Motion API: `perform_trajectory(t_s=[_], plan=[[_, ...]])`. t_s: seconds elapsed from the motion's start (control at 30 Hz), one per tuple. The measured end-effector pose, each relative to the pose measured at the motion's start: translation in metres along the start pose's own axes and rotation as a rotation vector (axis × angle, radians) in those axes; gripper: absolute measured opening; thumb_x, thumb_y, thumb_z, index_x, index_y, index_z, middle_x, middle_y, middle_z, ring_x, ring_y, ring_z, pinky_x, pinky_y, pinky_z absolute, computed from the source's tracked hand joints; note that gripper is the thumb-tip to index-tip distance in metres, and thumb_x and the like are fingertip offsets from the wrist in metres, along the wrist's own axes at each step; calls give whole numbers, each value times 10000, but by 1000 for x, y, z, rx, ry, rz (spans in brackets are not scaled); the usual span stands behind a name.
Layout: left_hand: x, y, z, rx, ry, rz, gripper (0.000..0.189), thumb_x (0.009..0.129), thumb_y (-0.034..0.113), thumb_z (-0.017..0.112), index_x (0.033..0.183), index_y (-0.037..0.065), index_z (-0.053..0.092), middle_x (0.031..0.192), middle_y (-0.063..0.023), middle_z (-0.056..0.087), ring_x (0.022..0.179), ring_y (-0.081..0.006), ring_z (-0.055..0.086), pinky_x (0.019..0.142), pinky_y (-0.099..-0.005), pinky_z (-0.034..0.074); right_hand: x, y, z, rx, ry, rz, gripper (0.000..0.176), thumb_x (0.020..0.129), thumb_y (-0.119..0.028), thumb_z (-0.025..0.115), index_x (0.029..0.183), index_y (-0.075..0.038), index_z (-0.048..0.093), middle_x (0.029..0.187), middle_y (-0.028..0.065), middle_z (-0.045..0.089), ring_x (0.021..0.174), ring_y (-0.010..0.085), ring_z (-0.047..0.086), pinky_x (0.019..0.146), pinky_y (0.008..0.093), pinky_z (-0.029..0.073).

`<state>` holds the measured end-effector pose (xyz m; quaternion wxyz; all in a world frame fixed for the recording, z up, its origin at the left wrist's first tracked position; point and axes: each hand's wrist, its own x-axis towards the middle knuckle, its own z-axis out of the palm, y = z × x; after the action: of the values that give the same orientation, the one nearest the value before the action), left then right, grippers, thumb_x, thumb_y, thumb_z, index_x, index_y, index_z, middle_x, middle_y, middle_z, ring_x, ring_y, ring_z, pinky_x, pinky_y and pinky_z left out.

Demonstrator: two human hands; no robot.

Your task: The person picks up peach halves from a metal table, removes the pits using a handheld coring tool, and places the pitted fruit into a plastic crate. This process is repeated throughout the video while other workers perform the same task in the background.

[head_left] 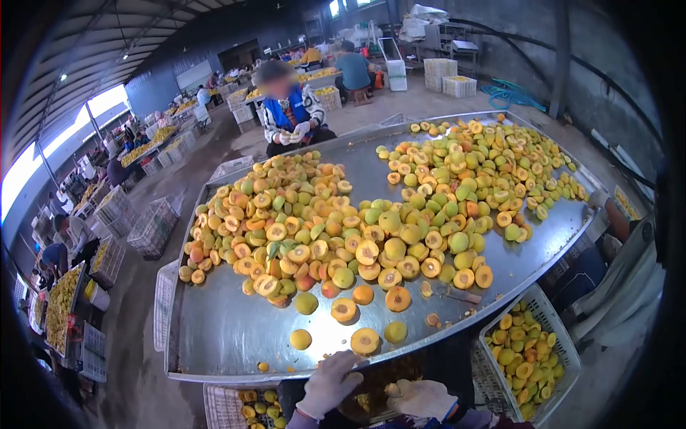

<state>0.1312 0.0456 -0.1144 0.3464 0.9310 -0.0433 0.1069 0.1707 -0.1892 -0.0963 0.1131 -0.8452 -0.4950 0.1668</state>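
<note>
My left hand (330, 386), in a white glove, rests at the near edge of the metal table (236, 343), fingers stretched forward with nothing visible in them. Close ahead of it lies a peach half (365, 341), cut face up. To the right, my gloved right hand (423, 399) is held below the table edge with its fingers curled; what they hold, if anything, is hidden. A heap of yellow-green peaches (307, 250), many halved with pits showing, covers the table's middle. A tool with a wooden handle (463, 294) lies at the heap's near side.
A crate (564, 336) of peach halves stands below the table at right, another crate (218, 404) below at left. Across the table sits a co-worker (293, 118) in gloves. A person's arm (616, 218) reaches in at right. Stacked crates (153, 229) stand on the floor.
</note>
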Motion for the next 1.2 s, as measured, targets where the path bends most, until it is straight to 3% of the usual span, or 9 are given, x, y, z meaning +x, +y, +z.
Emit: perform_trajectory(t_s=[0.07, 0.13, 0.2, 0.4, 0.47, 0.6, 0.67, 0.8, 1.2], plan=[[15, -16, -9, 89, 164, -89, 402, 786, 253, 754, 1134, 80, 649, 1221, -122, 611, 1160, -319, 557, 965, -416, 469, -1, -2, -17, 473, -93, 464, 454, 909, -494, 537, 1059, -67, 569, 858, 152, 648, 712, 327, 660, 643, 405, 517], [28, -77, 9, 470, 358, -253, 485, 760, 315, 749, 1173, 91, 627, 1257, -118, 584, 1161, -326, 548, 959, -439, 467, 1, 7, 23, 518, 22, 352, 467, 888, -508, 601, 1076, -84, 550, 788, 90, 639, 615, 219, 638, 582, 316, 489], [34, -100, 3, 500, 192, -413, 507, 747, 340, 745, 1173, 94, 623, 1273, -126, 571, 1169, -340, 539, 958, -447, 468, 9, 1, 36, 509, 548, -95, 265, 910, -339, 645, 1022, -111, 571, 749, -27, 564, 642, 121, 560, 583, 281, 446], [32, -119, -4, 257, 125, -529, 491, 839, 381, 673, 1213, 81, 566, 1220, -168, 590, 1088, -415, 584, 886, -499, 511, 16, -13, -10, 994, 238, 91, 235, 944, -253, 644, 1123, -129, 554, 855, -46, 553, 716, 63, 503, 650, 252, 438], [21, -104, 0, -1367, 347, -727, 469, 957, 410, 537, 1269, 61, 519, 1200, -184, 604, 1018, -406, 629, 793, -527, 544, 16, -21, -34, 1255, -85, 379, 444, 887, -489, 643, 1050, -89, 542, 712, 21, 591, 602, 133, 594, 591, 278, 461], [10, -29, -1, -1580, 339, -596, 554, 1002, 484, 410, 1287, 17, 498, 1183, -210, 612, 925, -382, 652, 683, -451, 570, 24, -25, -30, 930, 30, 311, 440, 879, -486, 662, 1052, -99, 545, 704, 28, 619, 633, 166, 625, 612, 282, 474], [4, -2, -6, -1848, 167, -488, 570, 983, 464, 494, 1319, 5, 459, 1254, -220, 575, 990, -361, 647, 821, -464, 570, 22, -30, -23, 871, 86, 289, 358, 894, -433, 645, 1064, -132, 549, 761, 40, 599, 663, 223, 648, 609, 318, 500], [1, 40, -7, -1584, 220, -515, 623, 969, 521, 495, 1306, -3, 462, 1255, -227, 573, 1014, -340, 636, 843, -460, 558, 24, -29, -4, 631, 146, 191, 468, 884, -551, 577, 1074, -128, 516, 787, 133, 664, 764, 364, 672, 669, 443, 526], [1, 90, 3, -1268, 462, -412, 570, 991, 449, 502, 1288, -33, 430, 1310, -224, 529, 1109, -332, 613, 967, -423, 500, 15, -48, -43, 709, 146, 310, 443, 890, -485, 580, 1111, -105, 520, 749, 129, 650, 717, 352, 669, 633, 435, 523]])
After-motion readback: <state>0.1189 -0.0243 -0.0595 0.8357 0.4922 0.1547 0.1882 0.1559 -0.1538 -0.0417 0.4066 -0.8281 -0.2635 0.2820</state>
